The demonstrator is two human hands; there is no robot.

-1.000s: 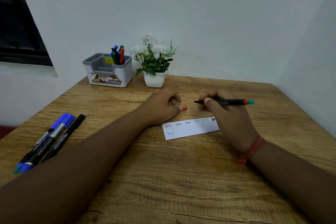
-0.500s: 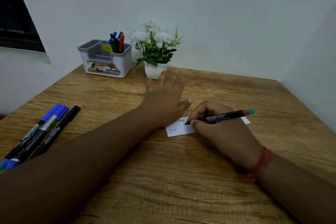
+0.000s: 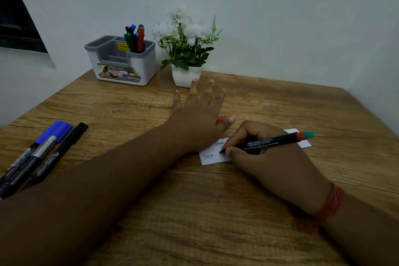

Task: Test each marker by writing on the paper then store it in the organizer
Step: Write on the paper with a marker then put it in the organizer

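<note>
Right-hand fingers (image 3: 232, 154) pinch a black marker (image 3: 269, 141) near its tip, which touches the paper (image 3: 212, 156); its red-and-teal end points toward 3 o'clock. The right hand (image 3: 274, 164) covers the strip's middle. At 10 o'clock of that grip, the left hand (image 3: 197, 119) lies flat, fingers straight and spread, with a red cap (image 3: 222, 118) showing under the thumb. The organizer (image 3: 124, 61) stands at 11 o'clock on the table (image 3: 216, 211), markers upright in its right rear compartment, a potted plant (image 3: 186, 49) just beside it. Three loose markers (image 3: 41, 155) lie at 9 o'clock.
</note>
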